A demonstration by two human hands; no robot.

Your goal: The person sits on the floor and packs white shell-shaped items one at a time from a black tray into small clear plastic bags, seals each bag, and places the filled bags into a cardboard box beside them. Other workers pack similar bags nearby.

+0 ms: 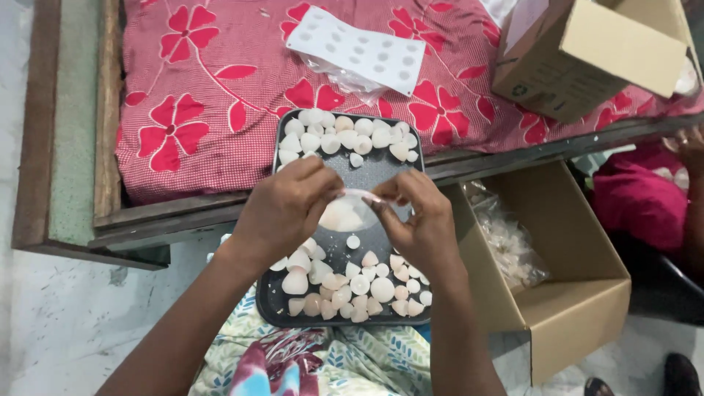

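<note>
Together, the left hand and right hand are pinching a small clear plastic pouch of pale cone-shaped pieces, fingers closed tight, over a dark metal tray.

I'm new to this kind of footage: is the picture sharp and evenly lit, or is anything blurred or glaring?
Head view: soft, even light with faint shadows; the dark tray and its pale cone pieces look sharp; the small clear bag between the left hand and right hand looks slightly blurred and shiny; straight edges bow slightly near the frame borders.
</note>
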